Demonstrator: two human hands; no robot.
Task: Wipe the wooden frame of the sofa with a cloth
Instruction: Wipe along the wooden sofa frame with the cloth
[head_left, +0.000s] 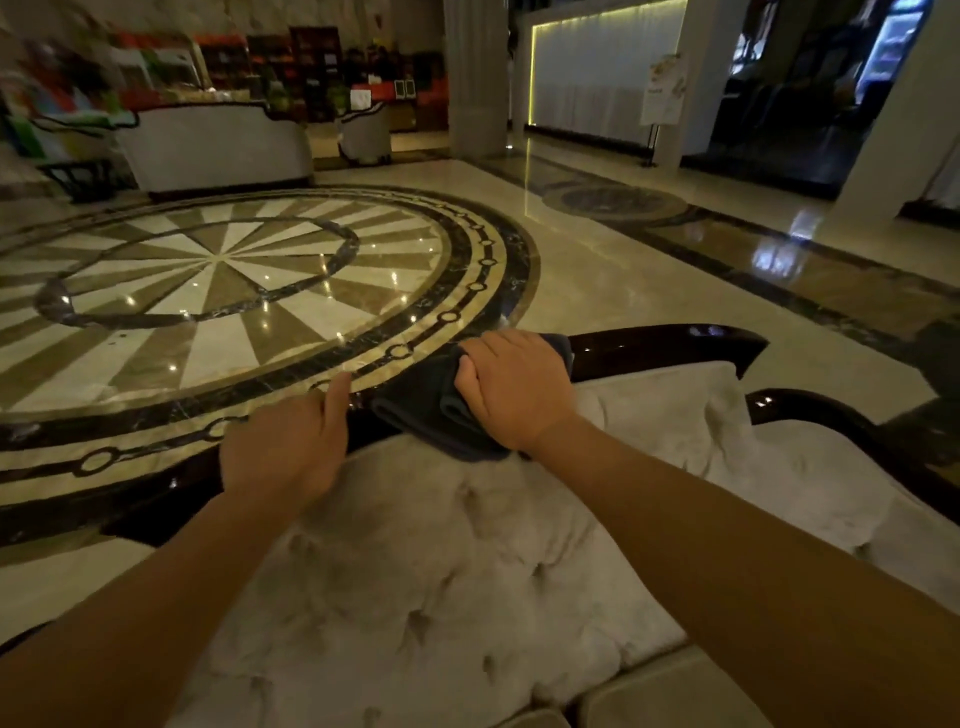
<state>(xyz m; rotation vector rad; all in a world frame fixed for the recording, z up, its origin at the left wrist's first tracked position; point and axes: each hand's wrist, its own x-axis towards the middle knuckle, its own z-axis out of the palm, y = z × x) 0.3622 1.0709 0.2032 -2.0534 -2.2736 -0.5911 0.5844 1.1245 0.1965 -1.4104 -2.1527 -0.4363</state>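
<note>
Two bare hands on the top rail of a tufted sofa, one pressing a dark cloth.

The dark wooden frame (670, 340) runs from lower left to upper right along the top edge of the sofa back (441, 561); its left stretch sinks into shadow and is hard to follow. The left hand (291, 441) lies flat on the rail, fingers loosely spread and gripping nothing, slightly blurred. Just right of it, the folded cloth (426, 400) drapes across the rail, its long axis crossing the frame's line. The right hand (511, 389) covers the cloth's far half, fingers curled down over the hidden edge, pressing it. Beyond lies the patterned marble floor (223, 270).
</note>
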